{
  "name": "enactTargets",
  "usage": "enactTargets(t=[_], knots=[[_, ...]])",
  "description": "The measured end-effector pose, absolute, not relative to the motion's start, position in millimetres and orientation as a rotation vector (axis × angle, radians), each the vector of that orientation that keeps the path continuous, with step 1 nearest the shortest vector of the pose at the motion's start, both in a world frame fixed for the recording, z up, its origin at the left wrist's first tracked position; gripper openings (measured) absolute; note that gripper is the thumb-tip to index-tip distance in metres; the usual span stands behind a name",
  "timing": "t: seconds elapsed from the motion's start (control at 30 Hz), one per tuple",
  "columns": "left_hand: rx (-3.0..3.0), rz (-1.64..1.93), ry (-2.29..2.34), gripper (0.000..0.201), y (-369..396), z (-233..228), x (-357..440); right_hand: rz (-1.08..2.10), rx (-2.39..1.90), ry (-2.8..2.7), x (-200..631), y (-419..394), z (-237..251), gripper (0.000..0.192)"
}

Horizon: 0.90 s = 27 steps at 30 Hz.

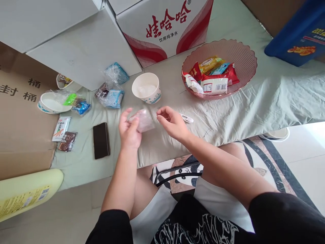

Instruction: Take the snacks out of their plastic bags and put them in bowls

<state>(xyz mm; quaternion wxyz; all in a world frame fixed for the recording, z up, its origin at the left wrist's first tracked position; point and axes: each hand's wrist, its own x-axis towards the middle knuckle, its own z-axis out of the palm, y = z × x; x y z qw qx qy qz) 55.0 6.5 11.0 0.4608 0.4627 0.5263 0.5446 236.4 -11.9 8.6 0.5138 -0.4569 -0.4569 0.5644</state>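
My left hand point(130, 133) is closed on a crumpled clear plastic bag point(145, 122), pinching it between thumb and fingers. Just right of the bag, my right hand point(174, 126) hovers with its fingers curled in toward the thumb; whatever they pinch, if anything, is too small to make out. A white paper bowl point(153, 97) with a blue-green print stands upright beyond both hands. Partly behind my right hand lies a slim white object point(186, 118) with a small dark window.
A pink scalloped bowl point(245, 69) holds several wrapped snacks. Left of my hands lie a black phone point(101, 140), snack packets point(68, 141), plastic-wrapped items point(114, 98) and another paper bowl point(49, 103). A white carton point(165, 37) stands behind, a blue container point(296, 40) at right.
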Motion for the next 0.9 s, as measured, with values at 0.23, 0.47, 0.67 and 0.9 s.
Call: enactTargets(t=[0.23,0.47,0.67,0.9], knots=[[1.627,1.672,1.663,0.053,42,53,39,1.377,-1.149,-1.202,241,-9,22,0.019],[2.181,1.08,1.834,0.019,125,108,105,1.35,-1.145,-1.186,240,-5,27,0.019],[2.37,0.274,2.011,0.026,144,102,148,1.325,-1.15,-1.184,245,-4,30,0.019],[1.885,-0.174,1.791,0.018,150,79,173,1.317,-1.143,-1.184,246,-7,29,0.018]])
